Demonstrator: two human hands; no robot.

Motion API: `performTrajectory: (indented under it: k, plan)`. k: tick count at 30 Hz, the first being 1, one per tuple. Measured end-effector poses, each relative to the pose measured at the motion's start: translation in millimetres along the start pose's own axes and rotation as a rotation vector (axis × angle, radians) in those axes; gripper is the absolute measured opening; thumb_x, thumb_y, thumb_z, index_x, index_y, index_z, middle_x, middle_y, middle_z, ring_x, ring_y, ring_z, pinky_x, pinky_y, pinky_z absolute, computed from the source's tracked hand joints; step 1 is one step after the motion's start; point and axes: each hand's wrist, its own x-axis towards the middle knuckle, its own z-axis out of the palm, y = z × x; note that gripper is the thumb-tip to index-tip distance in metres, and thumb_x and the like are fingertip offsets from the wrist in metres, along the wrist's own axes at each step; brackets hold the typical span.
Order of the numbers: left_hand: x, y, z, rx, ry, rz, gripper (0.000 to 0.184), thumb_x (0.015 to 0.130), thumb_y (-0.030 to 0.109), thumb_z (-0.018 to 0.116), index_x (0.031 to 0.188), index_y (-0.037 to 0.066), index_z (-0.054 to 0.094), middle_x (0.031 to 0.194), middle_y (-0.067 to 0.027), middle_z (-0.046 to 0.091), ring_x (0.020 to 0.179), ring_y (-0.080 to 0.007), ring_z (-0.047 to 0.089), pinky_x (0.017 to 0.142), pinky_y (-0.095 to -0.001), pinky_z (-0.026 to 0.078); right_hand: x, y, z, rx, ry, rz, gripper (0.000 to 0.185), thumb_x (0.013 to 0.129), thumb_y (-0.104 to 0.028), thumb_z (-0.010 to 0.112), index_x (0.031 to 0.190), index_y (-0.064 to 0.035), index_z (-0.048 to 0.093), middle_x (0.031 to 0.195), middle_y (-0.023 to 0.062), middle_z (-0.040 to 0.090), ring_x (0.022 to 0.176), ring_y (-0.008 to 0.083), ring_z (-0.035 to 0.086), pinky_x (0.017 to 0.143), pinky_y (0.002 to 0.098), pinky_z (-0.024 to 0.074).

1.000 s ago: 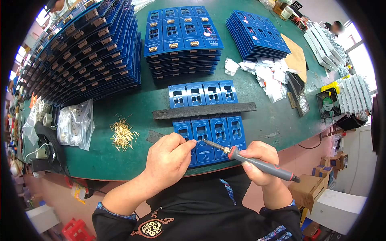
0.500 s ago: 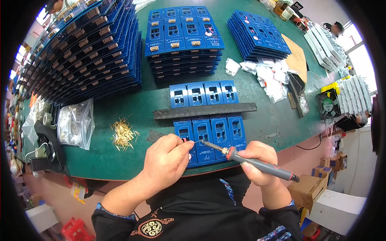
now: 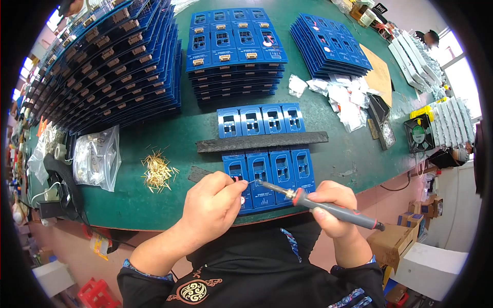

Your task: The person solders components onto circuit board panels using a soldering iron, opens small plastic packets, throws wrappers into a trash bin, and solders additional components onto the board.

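A blue circuit board panel [image 3: 283, 193] with rectangular cutouts lies on the green table near its front edge. Across its middle rests a dark bar [image 3: 262, 142]. My right hand [image 3: 333, 208] is wrapped round a grey and red soldering iron [image 3: 336, 211], whose metal tip points left over a cutout in the second column of the lower row. My left hand [image 3: 213, 203] is pinched at the panel's lower left, close to the iron's tip. What its fingertips hold is too small to make out. A bit of red shows beside those fingertips.
Stacks of blue boards [image 3: 236, 51] stand at the back, left and right. A pile of thin gold pins [image 3: 158, 170] lies left of the panel, beside a plastic bag [image 3: 96, 160]. Small white packets [image 3: 346, 102], a black fan [image 3: 419, 133] and cardboard boxes [image 3: 394, 241] are at right.
The iron's tip has drawn slightly away from my left fingertips. My left hand has shifted a little left, and red now shows beside its fingers.
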Motion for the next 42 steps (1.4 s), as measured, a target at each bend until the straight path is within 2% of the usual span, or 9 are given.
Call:
performTrajectory:
  k: [2, 11, 20, 32, 35, 42]
  plan:
    - [-1.8, -1.5, -4.7, -0.005, 0.015, -0.012, 0.025, 0.071, -0.002, 0.07, 0.096, 0.002, 0.066, 0.078, -0.0084, 0.057, 0.068, -0.026, 0.059, 0.058, -0.0365, 0.048, -3.4, -1.7, -0.7, 0.067, 0.076, 0.05, 0.02, 0.074, -0.008, 0.067, 0.092, 0.0001, 0.066, 0.069, 0.0108, 0.064, 0.055, 0.0215, 0.057, 0.053, 0.0318, 0.0453]
    - [-0.4, -10.5, -14.9, 0.016, 0.038, -0.051, 0.023, 0.073, -0.007, 0.068, 0.095, 0.001, 0.067, 0.075, -0.0098, 0.058, 0.065, -0.0249, 0.058, 0.057, -0.034, 0.047, 9.9, 5.8, 15.0, 0.033, -0.012, -0.009, 0.021, 0.075, -0.008, 0.066, 0.094, 0.0009, 0.065, 0.068, 0.0105, 0.063, 0.056, 0.0218, 0.057, 0.054, 0.0323, 0.0449]
    - [-2.5, -14.7, -12.9, 0.019, 0.024, -0.042, 0.023, 0.073, -0.007, 0.067, 0.095, 0.001, 0.066, 0.075, -0.0102, 0.058, 0.065, -0.0263, 0.058, 0.056, -0.0355, 0.047, 20.2, 5.9, 21.3, -0.004, -0.059, -0.035, 0.022, 0.072, -0.007, 0.068, 0.093, 0.001, 0.066, 0.068, 0.0107, 0.063, 0.055, 0.0223, 0.057, 0.053, 0.0325, 0.0446]
    - [-1.0, -13.8, -13.9, 0.02, 0.029, -0.032, 0.024, 0.074, -0.008, 0.067, 0.096, 0.0, 0.066, 0.075, -0.0102, 0.057, 0.064, -0.0253, 0.058, 0.056, -0.0345, 0.047, 21.6, 4.5, 21.0, -0.017, -0.06, -0.045, 0.021, 0.072, -0.007, 0.067, 0.091, 0.0011, 0.066, 0.068, 0.011, 0.063, 0.056, 0.0222, 0.057, 0.053, 0.0327, 0.0448]
    - [-2.9, -12.4, -16.6, -0.012, 0.087, -0.06, 0.023, 0.075, -0.009, 0.066, 0.096, 0.0, 0.066, 0.076, -0.01, 0.058, 0.065, -0.0234, 0.059, 0.056, -0.0327, 0.047, 14.9, 3.8, 19.2, 0.075, 0.039, -0.002, 0.021, 0.072, -0.007, 0.067, 0.092, 0.0006, 0.066, 0.068, 0.0105, 0.062, 0.055, 0.022, 0.057, 0.052, 0.0326, 0.0446]
    - [-5.9, -13.7, -16.0, -0.001, 0.107, -0.06, 0.024, 0.078, -0.009, 0.066, 0.1, 0.0, 0.064, 0.078, -0.0105, 0.06, 0.066, -0.0228, 0.059, 0.055, -0.0317, 0.047, 16.6, 4.8, 19.3, 0.02, -0.01, -0.018, 0.021, 0.073, -0.009, 0.066, 0.092, 0.0004, 0.066, 0.067, 0.0099, 0.062, 0.055, 0.0217, 0.056, 0.053, 0.0321, 0.0444]
